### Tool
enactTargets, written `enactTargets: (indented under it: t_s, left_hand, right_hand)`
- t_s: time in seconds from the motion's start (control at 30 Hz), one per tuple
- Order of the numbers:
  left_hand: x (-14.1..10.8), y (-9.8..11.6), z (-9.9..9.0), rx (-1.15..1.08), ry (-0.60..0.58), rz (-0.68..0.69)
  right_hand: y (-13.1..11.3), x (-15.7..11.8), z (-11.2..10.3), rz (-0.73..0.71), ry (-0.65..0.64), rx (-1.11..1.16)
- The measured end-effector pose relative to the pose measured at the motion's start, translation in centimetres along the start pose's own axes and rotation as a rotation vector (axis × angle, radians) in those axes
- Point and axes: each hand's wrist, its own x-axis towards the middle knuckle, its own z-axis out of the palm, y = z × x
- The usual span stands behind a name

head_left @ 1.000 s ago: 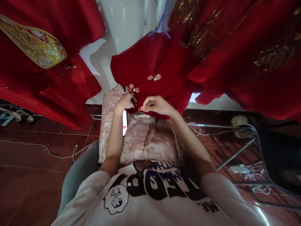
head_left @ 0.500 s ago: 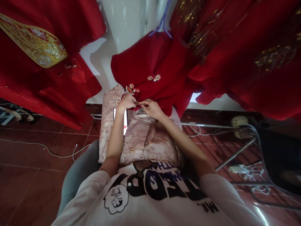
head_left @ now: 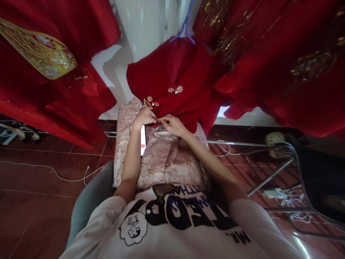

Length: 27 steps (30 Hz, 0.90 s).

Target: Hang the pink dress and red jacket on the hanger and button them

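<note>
A red garment [head_left: 194, 75] hangs from a purple hanger [head_left: 185, 25], its lower edge lying over a pink brocade cloth [head_left: 159, 158] on my lap. Beaded flower ornaments [head_left: 175, 89] sit on its front, and a fan-shaped beaded ornament [head_left: 148, 103] lies just above my left hand. My left hand [head_left: 146, 117] pinches the small beaded piece at the garment's lower edge. From the other side, the fingertips of my right hand [head_left: 173, 125] close on the same piece, touching my left fingers. Beneath my left forearm a lit phone [head_left: 143, 140] rests on the brocade.
Red garments hang at the left [head_left: 94, 36] and right [head_left: 269, 90]. A metal-framed chair [head_left: 293, 154], a pale clog [head_left: 275, 138] and a power strip with cables [head_left: 272, 193] are at the right. A white cable [head_left: 61, 177] crosses the tiled floor at left.
Both hands stay nearly in place at the garment's edge, with only a slight shift of the fingers. The view has shifted very slightly.
</note>
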Motion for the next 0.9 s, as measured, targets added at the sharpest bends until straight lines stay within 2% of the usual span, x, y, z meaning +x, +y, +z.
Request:
enactTargets:
  t_s: [0.47,0.57,0.7,0.77,0.9]
  left_hand:
    - [-0.6,0.3,-0.4,0.057,0.042,0.017]
    - [-0.7,0.4,-0.4,0.037,0.027,-0.024]
    - [-1.3,0.8,-0.7,-0.033,-0.059,-0.115]
    - [-1.6,0.9,-1.1,-0.049,-0.056,-0.143]
    - [-2.2,0.7,-2.1,-0.024,-0.004,-0.16]
  right_hand:
    - [0.2,-0.2,0.7,-0.029,-0.026,-0.03]
    - [-0.2,-0.2,0.5,-0.024,-0.049,-0.052]
    - [-1.2,-0.3,-1.3,-0.02,-0.127,-0.098]
    - [-1.8,-0.5,-2.8,0.004,-0.16,-0.078]
    - [-3.2,-1.2,-6.0,0.023,-0.093,0.009]
